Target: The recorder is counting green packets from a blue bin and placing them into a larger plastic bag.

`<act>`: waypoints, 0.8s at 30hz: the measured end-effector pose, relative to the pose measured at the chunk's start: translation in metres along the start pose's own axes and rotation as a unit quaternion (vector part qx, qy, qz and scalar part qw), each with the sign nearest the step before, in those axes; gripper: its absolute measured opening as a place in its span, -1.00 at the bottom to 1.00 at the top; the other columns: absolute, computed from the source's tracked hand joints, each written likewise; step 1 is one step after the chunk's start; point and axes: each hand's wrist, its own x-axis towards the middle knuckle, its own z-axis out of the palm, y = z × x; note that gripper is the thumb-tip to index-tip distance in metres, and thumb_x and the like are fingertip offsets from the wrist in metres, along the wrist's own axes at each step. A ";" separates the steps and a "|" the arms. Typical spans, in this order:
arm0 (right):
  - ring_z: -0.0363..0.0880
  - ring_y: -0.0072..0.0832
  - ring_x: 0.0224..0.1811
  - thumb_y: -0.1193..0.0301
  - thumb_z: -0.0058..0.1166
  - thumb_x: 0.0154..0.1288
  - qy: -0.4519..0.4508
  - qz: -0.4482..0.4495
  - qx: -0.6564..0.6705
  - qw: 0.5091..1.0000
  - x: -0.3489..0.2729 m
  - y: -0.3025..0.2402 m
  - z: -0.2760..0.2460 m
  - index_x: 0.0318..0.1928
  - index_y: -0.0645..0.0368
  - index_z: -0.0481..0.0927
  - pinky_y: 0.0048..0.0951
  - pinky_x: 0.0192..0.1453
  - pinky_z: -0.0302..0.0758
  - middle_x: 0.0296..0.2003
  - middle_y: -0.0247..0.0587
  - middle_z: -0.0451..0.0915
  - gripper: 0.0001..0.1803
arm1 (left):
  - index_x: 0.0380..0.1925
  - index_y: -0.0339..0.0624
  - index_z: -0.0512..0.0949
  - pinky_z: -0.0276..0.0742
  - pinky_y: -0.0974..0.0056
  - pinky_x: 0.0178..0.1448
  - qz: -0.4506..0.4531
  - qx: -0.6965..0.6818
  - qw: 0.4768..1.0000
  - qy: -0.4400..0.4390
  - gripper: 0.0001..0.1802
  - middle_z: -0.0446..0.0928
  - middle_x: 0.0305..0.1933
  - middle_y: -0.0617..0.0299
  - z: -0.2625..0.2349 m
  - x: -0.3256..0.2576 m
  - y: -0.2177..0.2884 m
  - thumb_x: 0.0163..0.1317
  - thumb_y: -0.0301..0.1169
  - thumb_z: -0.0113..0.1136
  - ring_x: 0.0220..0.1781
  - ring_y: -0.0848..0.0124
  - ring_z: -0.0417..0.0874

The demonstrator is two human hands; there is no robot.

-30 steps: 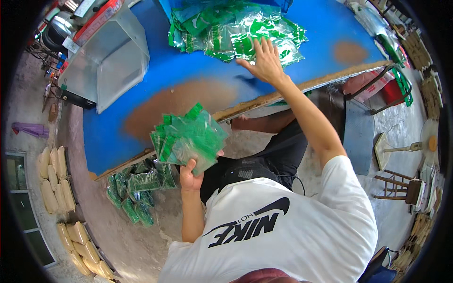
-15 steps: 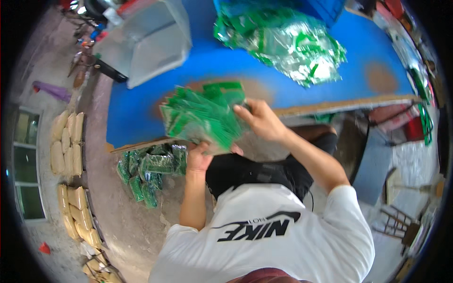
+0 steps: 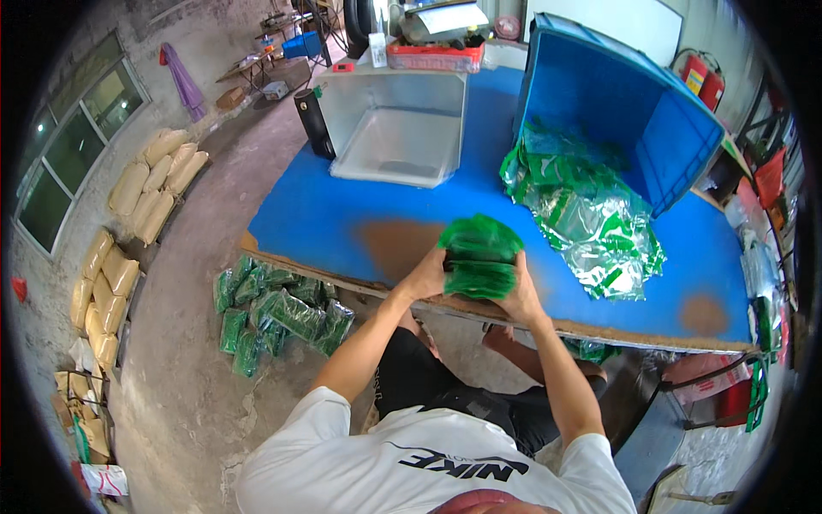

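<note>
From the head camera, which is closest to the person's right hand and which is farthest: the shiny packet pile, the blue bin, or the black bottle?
From the right hand:
1. Shiny packet pile, just right on the table.
2. Blue bin, tipped over behind the pile.
3. Black bottle, far left corner.

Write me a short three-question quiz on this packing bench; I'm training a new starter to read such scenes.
1. True or false: both the left hand and the right hand grip the stack of green packets.
2. Where does the loose pile of packets lie? A) on the floor B) spilling from the tipped blue bin C) in the metal box
3. What lies on the floor beside the blue table?

Key: 1 true; 2 B; 3 bundles of green packets.
</note>
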 end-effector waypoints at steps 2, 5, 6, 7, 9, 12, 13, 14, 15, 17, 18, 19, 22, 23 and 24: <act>0.45 -0.01 0.33 0.36 0.57 -0.01 0.032 0.018 0.060 0.998 0.006 -0.032 0.005 0.48 0.19 -0.03 -0.12 0.33 0.47 0.21 0.24 0.45 0.19 | 0.53 -0.18 0.10 0.27 0.08 0.52 0.057 0.101 0.992 0.045 0.20 0.31 0.44 0.02 0.005 -0.011 0.003 -0.07 -0.32 0.69 0.48 0.24 0.32; 0.48 0.02 0.30 0.40 0.55 0.00 0.087 0.021 0.112 0.990 0.005 -0.051 0.000 0.52 0.16 -0.08 -0.11 0.36 0.45 0.19 0.22 0.47 0.22 | 0.60 -0.10 -0.15 0.20 0.08 0.57 0.015 -0.055 0.997 0.049 0.37 0.25 0.48 -0.03 0.005 -0.004 0.001 -0.07 -0.40 0.68 0.52 0.20 0.26; 0.48 0.03 0.29 0.41 0.54 0.00 0.103 -0.001 0.106 0.989 0.004 -0.050 -0.001 0.54 0.15 -0.11 -0.11 0.37 0.44 0.18 0.21 0.47 0.24 | 0.61 -0.09 -0.19 0.20 0.08 0.57 0.015 -0.092 0.993 0.065 0.39 0.25 0.48 -0.05 0.005 -0.003 0.001 -0.06 -0.42 0.68 0.52 0.21 0.26; 0.46 0.04 0.31 0.41 0.57 -0.04 0.084 0.033 0.112 0.990 0.004 -0.035 -0.003 0.56 0.12 -0.16 -0.10 0.39 0.43 0.27 0.22 0.39 0.31 | 0.62 -0.06 -0.28 0.26 0.08 0.54 0.016 -0.004 0.999 0.044 0.45 0.25 0.47 -0.06 0.005 0.002 -0.002 -0.07 -0.47 0.67 0.51 0.21 0.28; 0.44 0.04 0.33 0.39 0.58 -0.05 0.069 0.057 0.108 0.990 0.012 -0.043 -0.011 0.56 0.11 -0.15 -0.10 0.40 0.42 0.30 0.23 0.37 0.32 | 0.62 -0.04 -0.28 0.29 0.10 0.52 0.003 -0.062 0.997 0.051 0.45 0.27 0.46 -0.04 0.005 0.007 0.005 -0.08 -0.48 0.67 0.48 0.22 0.32; 0.45 0.06 0.33 0.35 0.59 -0.07 0.074 0.028 0.068 0.995 0.026 -0.036 -0.005 0.56 0.11 -0.12 -0.08 0.38 0.43 0.30 0.25 0.39 0.32 | 0.62 -0.02 -0.26 0.33 0.13 0.50 -0.007 -0.121 0.991 0.061 0.45 0.31 0.44 0.00 -0.001 0.014 0.012 -0.09 -0.51 0.66 0.43 0.22 0.40; 0.47 0.08 0.32 0.32 0.59 -0.07 0.087 -0.030 0.025 0.995 0.026 -0.033 -0.002 0.55 0.12 -0.11 -0.06 0.36 0.44 0.28 0.25 0.42 0.31 | 0.62 -0.01 -0.25 0.35 0.14 0.49 0.003 -0.125 0.990 0.068 0.44 0.33 0.43 0.03 0.000 0.016 0.014 -0.10 -0.52 0.65 0.40 0.22 0.44; 0.47 0.08 0.32 0.32 0.59 -0.07 0.097 -0.019 0.024 0.995 0.026 -0.038 -0.001 0.55 0.12 -0.11 -0.06 0.36 0.44 0.28 0.25 0.42 0.31 | 0.62 -0.01 -0.25 0.35 0.14 0.49 -0.003 -0.129 0.990 0.055 0.44 0.33 0.43 0.03 0.003 0.017 0.012 -0.10 -0.52 0.65 0.40 0.22 0.44; 0.48 0.09 0.32 0.29 0.59 -0.07 0.086 -0.002 0.044 0.995 0.025 -0.044 -0.002 0.54 0.14 -0.08 -0.05 0.35 0.45 0.26 0.24 0.44 0.29 | 0.62 -0.01 -0.22 0.36 0.14 0.48 0.004 -0.138 0.988 0.071 0.43 0.35 0.41 0.05 0.006 0.016 0.012 -0.11 -0.52 0.65 0.39 0.23 0.45; 0.45 0.05 0.35 0.25 0.58 -0.02 0.066 0.009 0.079 0.995 0.024 -0.060 -0.011 0.50 0.18 -0.02 -0.11 0.39 0.42 0.23 0.21 0.46 0.21 | 0.61 -0.07 -0.14 0.37 0.13 0.47 0.022 -0.181 0.978 0.098 0.36 0.42 0.37 0.07 0.015 0.016 0.024 -0.08 -0.55 0.62 0.38 0.27 0.45; 0.45 0.05 0.35 0.25 0.58 -0.02 0.075 0.012 0.080 0.994 0.024 -0.054 -0.010 0.50 0.18 -0.02 -0.11 0.39 0.42 0.23 0.21 0.46 0.21 | 0.61 -0.07 -0.14 0.37 0.13 0.47 0.021 -0.181 0.979 0.088 0.36 0.42 0.37 0.07 0.015 0.021 0.018 -0.08 -0.55 0.62 0.38 0.27 0.45; 0.46 0.03 0.34 0.26 0.57 -0.02 0.100 -0.017 0.066 0.993 0.020 -0.048 -0.005 0.48 0.19 0.02 -0.12 0.37 0.43 0.21 0.19 0.48 0.18 | 0.60 -0.09 -0.13 0.37 0.11 0.48 0.011 -0.147 0.985 0.088 0.32 0.42 0.36 0.07 0.016 0.018 0.011 -0.06 -0.56 0.60 0.39 0.26 0.45; 0.49 -0.10 0.32 0.27 0.56 -0.02 0.095 0.050 0.076 0.991 0.020 -0.043 -0.005 0.44 0.19 0.14 -0.18 0.34 0.45 0.16 0.12 0.54 0.09 | 0.59 -0.14 -0.12 0.37 0.08 0.48 -0.025 -0.080 0.995 0.054 0.26 0.36 0.41 0.02 0.017 0.013 -0.004 0.00 -0.59 0.56 0.42 0.23 0.41; 0.50 -0.16 0.29 0.28 0.55 -0.01 0.097 0.059 0.120 0.986 0.019 -0.041 -0.005 0.41 0.22 0.20 -0.21 0.34 0.45 0.17 0.09 0.54 0.03 | 0.59 -0.16 -0.11 0.36 0.08 0.49 -0.015 -0.110 0.989 0.098 0.26 0.34 0.42 0.01 0.024 0.011 0.005 0.00 -0.59 0.56 0.44 0.23 0.38; 0.51 -0.23 0.26 0.29 0.55 0.00 0.098 0.066 0.163 0.980 0.019 -0.038 -0.006 0.38 0.24 0.25 -0.24 0.33 0.45 0.17 0.07 0.54 -0.02 | 0.58 -0.17 -0.11 0.34 0.08 0.50 -0.006 -0.140 0.980 0.142 0.26 0.33 0.43 0.00 0.030 0.010 0.010 -0.01 -0.59 0.57 0.46 0.22 0.35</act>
